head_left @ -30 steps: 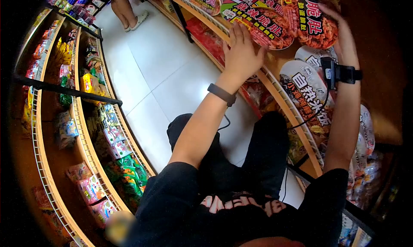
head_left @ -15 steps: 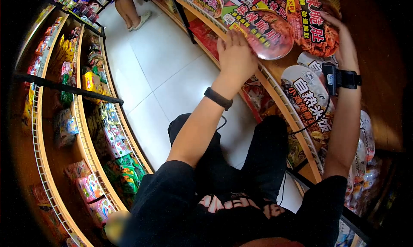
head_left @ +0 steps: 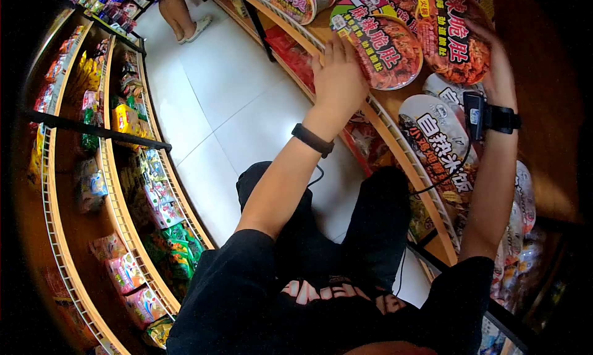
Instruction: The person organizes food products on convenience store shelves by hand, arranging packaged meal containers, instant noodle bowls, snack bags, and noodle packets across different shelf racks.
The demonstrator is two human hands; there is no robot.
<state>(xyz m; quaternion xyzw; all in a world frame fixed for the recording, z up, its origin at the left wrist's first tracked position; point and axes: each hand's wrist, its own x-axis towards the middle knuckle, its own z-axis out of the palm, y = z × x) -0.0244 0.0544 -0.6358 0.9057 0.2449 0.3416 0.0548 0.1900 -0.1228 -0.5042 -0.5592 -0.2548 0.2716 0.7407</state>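
My left hand (head_left: pixel 340 77) reaches over the shelf's front rail, its fingers stretched flat along the left side of a round-ended tub of spicy tripe self-heating hot pot (head_left: pixel 386 55). To the right, my right hand (head_left: pixel 501 61) lies against the right side of a second tripe hot pot tub (head_left: pixel 454 37). Its fingers are stretched along that tub's edge, blurred and partly in shadow. Neither hand is visibly wrapped round a tub. Just nearer me is a white-lidded self-heating rice tub (head_left: pixel 435 142), below my right wrist.
A wooden shelf edge with a white wire rail (head_left: pixel 404 139) runs along the right. Snack shelves (head_left: pixel 111 163) with bagged goods curve along the left. Between them is a tiled floor (head_left: pixel 210 101), with another person's legs (head_left: pixel 176 15) at the far end. A thin cable (head_left: pixel 441 182) hangs from my right wrist.
The view has shifted slightly. The left tripe tub's lid shows less glare and sits at a slightly different angle. Both hands stay beside the same tubs.
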